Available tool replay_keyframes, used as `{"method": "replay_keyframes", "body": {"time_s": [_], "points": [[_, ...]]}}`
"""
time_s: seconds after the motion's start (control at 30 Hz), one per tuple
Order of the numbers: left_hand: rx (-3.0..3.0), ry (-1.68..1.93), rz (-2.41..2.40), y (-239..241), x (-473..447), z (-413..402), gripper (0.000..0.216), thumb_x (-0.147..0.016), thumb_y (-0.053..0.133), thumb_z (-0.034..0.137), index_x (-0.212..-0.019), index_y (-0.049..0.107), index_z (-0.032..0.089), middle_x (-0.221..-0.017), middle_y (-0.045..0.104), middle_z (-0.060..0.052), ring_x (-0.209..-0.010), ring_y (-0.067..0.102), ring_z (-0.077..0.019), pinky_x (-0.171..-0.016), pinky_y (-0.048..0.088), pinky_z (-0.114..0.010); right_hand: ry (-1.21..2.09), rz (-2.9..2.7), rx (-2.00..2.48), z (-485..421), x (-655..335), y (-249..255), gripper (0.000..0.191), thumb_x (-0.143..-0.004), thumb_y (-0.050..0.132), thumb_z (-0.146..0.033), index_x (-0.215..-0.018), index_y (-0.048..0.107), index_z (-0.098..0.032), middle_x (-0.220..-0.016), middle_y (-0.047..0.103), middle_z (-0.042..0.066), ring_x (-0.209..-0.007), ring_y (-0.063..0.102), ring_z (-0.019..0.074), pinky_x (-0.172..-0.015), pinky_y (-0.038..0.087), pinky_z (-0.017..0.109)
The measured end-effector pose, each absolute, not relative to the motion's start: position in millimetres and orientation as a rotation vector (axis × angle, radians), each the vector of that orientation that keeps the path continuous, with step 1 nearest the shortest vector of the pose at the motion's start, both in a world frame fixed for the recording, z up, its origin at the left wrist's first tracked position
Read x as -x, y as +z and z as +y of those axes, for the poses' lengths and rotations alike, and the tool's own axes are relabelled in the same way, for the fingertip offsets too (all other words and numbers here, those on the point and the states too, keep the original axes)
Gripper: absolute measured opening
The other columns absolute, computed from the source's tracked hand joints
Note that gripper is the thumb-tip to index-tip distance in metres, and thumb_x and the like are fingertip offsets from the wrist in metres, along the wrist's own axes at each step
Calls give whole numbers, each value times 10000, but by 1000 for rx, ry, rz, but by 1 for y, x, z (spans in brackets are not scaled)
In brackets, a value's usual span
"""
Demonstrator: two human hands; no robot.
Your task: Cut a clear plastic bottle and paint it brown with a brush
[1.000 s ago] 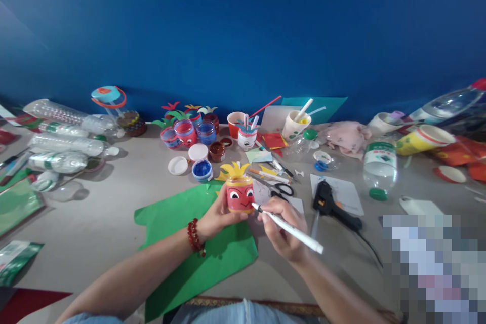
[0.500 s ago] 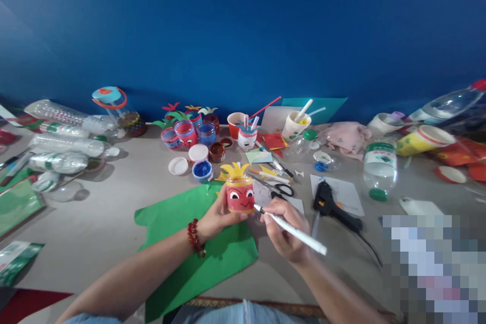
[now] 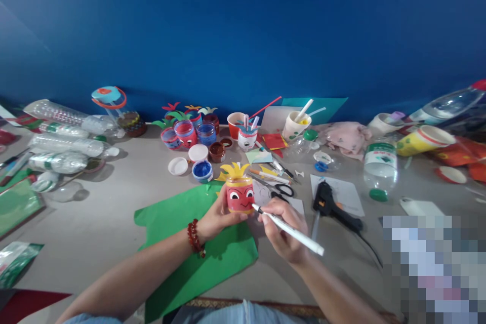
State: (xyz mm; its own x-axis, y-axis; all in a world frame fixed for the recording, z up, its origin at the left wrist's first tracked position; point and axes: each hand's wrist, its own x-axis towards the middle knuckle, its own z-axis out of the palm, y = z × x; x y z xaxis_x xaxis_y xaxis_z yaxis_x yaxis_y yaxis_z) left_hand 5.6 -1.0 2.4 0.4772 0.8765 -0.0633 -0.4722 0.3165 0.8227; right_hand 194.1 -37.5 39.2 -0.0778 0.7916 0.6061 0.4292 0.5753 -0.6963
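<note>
A small red jar [image 3: 240, 198] with paper eyes, a drawn zigzag mouth and yellow paper leaves round its rim is upright above the green paper [image 3: 205, 258]. My left hand [image 3: 218, 216] is closed round its left side and base, with a beaded bracelet at the wrist. A white marker [image 3: 292, 232] lies in the closed grip of my right hand [image 3: 285, 228]. Its dark tip is at the jar's lower right, by the end of the mouth; whether it touches cannot be told. Behind my right hand lie black-handled scissors [image 3: 283, 191] and paper scraps.
Open blue paint [image 3: 202, 169] and brown paint [image 3: 217, 151] stand behind the jar, near several decorated cups. A black glue gun [image 3: 334, 207] with a cord lies at right, beside a cut bottle [image 3: 379, 167]. Plastic bottles [image 3: 64, 147] lie at left. A blue wall [image 3: 235, 35] rises behind.
My right hand and the marker have shifted slightly left, bringing the tip a little closer to the jar's mouth line. The left hand and jar hold still.
</note>
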Motion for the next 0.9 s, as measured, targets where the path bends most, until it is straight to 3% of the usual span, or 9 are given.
{"method": "replay_keyframes", "body": {"time_s": [0.4, 0.53, 0.9], "points": [[-832, 941, 558, 1, -5, -2, 702, -694, 859, 163, -1297, 518, 275, -1125, 694, -49, -942, 688, -213, -884, 539, -375, 325, -1683, 1041, -41, -194, 40, 120, -842, 555, -131, -921, 590, -214, -674, 639, 12, -603, 629, 177, -582, 525, 305], [-834, 965, 577, 2, -6, -1, 687, -677, 865, 149, -1275, 546, 261, -1144, 689, -59, -982, 673, -219, -888, 526, -354, 367, -1687, 983, -41, -188, 47, 131, -836, 545, -110, -896, 591, -217, -626, 617, -9, -547, 606, 157, -534, 498, 276], [-897, 955, 613, 3, -5, -2, 742, -672, 881, 202, -1315, 517, 270, -1202, 663, -70, -1058, 651, -235, -951, 503, -373, 357, -1777, 974, -43, -183, 46, 135, -852, 565, -131, -941, 600, -226, -667, 658, 2, -638, 668, 185, -569, 500, 283]]}}
